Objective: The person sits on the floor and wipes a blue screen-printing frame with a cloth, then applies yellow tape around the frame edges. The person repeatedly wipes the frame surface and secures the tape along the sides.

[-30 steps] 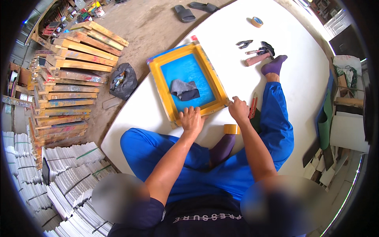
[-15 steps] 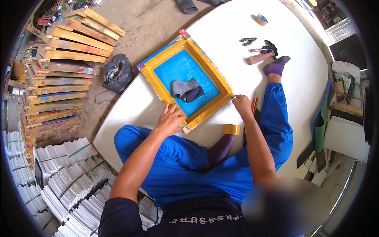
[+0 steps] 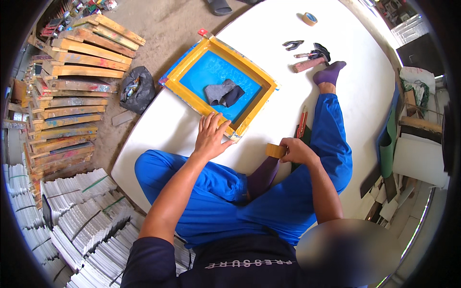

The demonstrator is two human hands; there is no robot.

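A screen-printing frame (image 3: pixel 193 107) with yellow-taped sides and a blue mesh (image 3: pixel 197 72) lies at an angle on the white board. On the mesh sits a crumpled grey and black cloth (image 3: pixel 222 92). My left hand (image 3: pixel 210 136) rests at the frame's near side, fingers spread and fingertips on its edge. Beside my purple-socked foot, a roll of brown packing tape (image 3: pixel 274 150) is gripped at its right side by my right hand (image 3: pixel 298 152). A red-handled cutter or similar slim tool (image 3: pixel 301 124) lies just beyond that hand.
Farther off on the white board (image 3: pixel 269 43) lie a tape roll (image 3: pixel 309 18), black pliers or clippers (image 3: pixel 293 44) and a reddish roller-like piece (image 3: pixel 309 65). Wooden frames (image 3: pixel 91 69) are stacked at left, near a black bag (image 3: pixel 138 90) and bundled white sheets (image 3: pixel 77 211).
My right hand has left the frame's right corner and come nearer, closing on the brown tape roll. My left hand stays at the frame's near edge. The whole view has shifted slightly.
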